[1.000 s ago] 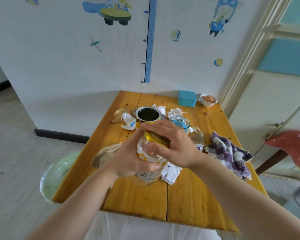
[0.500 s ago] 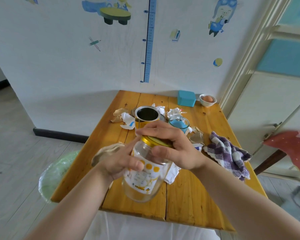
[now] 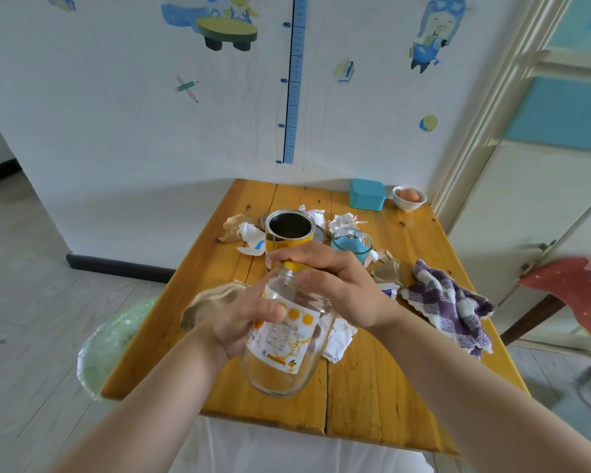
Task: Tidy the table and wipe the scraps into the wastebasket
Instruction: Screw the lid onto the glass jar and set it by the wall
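Tabletop, wastebasket on the floor at its left edge. Glass jar held tilted above the tabletop: left hand fingers wrapped round the body, right hand fingers curled over the yellow lid. Lid maybe half unscrewed, hard to tell. Risk: twisting breaks the left grip and the jar drops. Scraps unwiped.
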Demonstrator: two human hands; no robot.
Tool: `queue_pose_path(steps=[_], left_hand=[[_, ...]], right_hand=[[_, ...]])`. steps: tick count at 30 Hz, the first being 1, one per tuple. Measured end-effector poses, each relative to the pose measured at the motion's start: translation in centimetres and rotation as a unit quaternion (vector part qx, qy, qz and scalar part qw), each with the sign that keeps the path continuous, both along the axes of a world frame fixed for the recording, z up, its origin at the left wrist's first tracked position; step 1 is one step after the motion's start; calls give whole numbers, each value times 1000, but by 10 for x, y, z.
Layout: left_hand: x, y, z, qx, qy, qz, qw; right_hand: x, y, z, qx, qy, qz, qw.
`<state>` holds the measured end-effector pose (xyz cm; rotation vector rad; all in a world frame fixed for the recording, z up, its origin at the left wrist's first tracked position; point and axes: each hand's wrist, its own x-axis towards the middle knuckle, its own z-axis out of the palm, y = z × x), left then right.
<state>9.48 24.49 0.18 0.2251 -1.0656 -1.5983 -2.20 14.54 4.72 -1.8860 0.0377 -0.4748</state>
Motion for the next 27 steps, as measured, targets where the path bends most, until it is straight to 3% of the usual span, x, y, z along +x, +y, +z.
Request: queue_pose_path(steps=[3,7,10,13,22,27], left_hand=[[-2,-3,-1,-4,19,5,1000],[-1,-8,-2,15,-21,13,1000],[-1,-6,0,42,70,-43,996],[-6,-6,2,47,102,-46,993],[-5,-5,-4,32,13,63,997],[-6,0,6,61,43,19,997]], right_hand=[[-2,0,2,16,-11,12,1000],[-4,2,7,61,-31,36,997],[-3,3,13,60,-40,73,995],[-2,2,19,49,-17,91,994],[1,-7,5,92,42,20,995],[3,1,9,108,17,44,993]])
